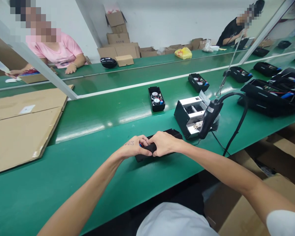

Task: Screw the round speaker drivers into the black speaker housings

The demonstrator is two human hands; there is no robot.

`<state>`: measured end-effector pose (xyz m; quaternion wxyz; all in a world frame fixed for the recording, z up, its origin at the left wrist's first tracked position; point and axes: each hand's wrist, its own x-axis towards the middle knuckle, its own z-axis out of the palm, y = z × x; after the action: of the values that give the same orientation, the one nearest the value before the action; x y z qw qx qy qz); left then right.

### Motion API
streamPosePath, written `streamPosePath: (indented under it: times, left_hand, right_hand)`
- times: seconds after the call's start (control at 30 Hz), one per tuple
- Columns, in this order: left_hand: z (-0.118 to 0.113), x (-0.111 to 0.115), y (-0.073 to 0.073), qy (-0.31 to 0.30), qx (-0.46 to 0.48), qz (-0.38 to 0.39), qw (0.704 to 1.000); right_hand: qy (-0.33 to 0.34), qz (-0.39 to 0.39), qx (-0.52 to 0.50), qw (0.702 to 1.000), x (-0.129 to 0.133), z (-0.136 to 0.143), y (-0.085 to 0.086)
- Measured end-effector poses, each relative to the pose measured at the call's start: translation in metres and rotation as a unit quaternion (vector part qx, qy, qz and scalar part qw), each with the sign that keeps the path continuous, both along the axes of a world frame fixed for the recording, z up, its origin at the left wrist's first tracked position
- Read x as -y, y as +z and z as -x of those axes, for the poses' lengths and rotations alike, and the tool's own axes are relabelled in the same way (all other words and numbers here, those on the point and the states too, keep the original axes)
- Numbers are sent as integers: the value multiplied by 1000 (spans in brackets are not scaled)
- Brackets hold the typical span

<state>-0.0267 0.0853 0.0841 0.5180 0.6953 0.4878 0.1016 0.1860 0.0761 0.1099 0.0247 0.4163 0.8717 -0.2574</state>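
A black speaker housing lies on the green bench in front of me, with both my hands over it. My left hand is closed at its left end, thumb along the near edge, with a bit of blue and red showing beside the fingers. Beside it, my right hand is closed at the middle of the housing. A dark part shows between my thumbs; I cannot tell if it is separate. The inside of the housing is mostly hidden by my hands.
An open housing with round speakers sits beyond my hands. To the right are a screw feeder box and a hanging electric screwdriver. Several black housings crowd the far right. Flat cardboard lies left. Two people sit across the line.
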Motion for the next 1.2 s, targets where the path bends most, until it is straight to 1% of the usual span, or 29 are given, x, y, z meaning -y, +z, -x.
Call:
streamPosePath:
  times: [0.3, 0.6, 0.73, 0.93, 1.07, 1.2]
  left_hand:
    - [1, 1, 1, 2, -1, 12, 1000]
    - [1, 0, -5, 0, 2, 7, 1000]
    - [2, 0, -5, -10, 1, 3, 1000]
    - [4, -3, -2, -38, -8, 4, 999]
    - [3, -4, -1, -48, -6, 8, 999]
    - [2, -3, -2, -41, 0, 8, 999]
  right_hand:
    - [-9, 11, 2, 1000, -1, 0, 4]
    - [-16, -8, -5, 1000, -1, 1, -8]
    - [-21, -5, -4, 1000, -2, 1, -6]
    - [-22, 21, -1, 1000, -7, 1, 0]
    - [-28, 23, -2, 999, -8, 3, -2]
    - [-32, 7, -6, 999, -7, 4, -5]
